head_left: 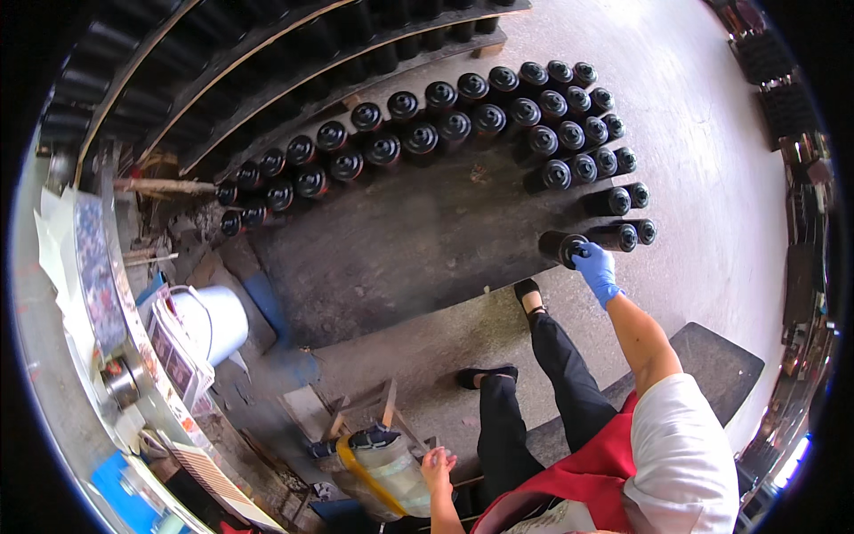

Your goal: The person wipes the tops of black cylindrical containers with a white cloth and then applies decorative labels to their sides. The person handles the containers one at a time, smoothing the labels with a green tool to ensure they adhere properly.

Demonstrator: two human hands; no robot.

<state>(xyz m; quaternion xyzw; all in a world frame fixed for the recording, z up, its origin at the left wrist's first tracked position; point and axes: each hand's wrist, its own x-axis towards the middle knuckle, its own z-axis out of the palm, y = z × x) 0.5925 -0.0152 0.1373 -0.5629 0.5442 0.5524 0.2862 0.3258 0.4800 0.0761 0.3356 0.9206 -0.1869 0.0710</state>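
My right hand [595, 271], in a blue glove, reaches forward and rests on the top end of a black cylinder [560, 246] standing on the floor. That cylinder stands at the near end of a long arc of several upright black cylinders [454, 125]. My left hand [437, 469] is bare and low at my side, touching the top of a clear plastic container [391, 472] with a yellow band. My legs in black trousers and flat shoes stand on the concrete floor [694, 178].
Wooden racks [267, 53] filled with more dark cylinders run along the far side. A white bucket [218, 320] stands at left beside a cluttered bench [98, 294]. A dark mat [712, 356] lies at right, and a wooden frame [356, 409] stands near my feet.
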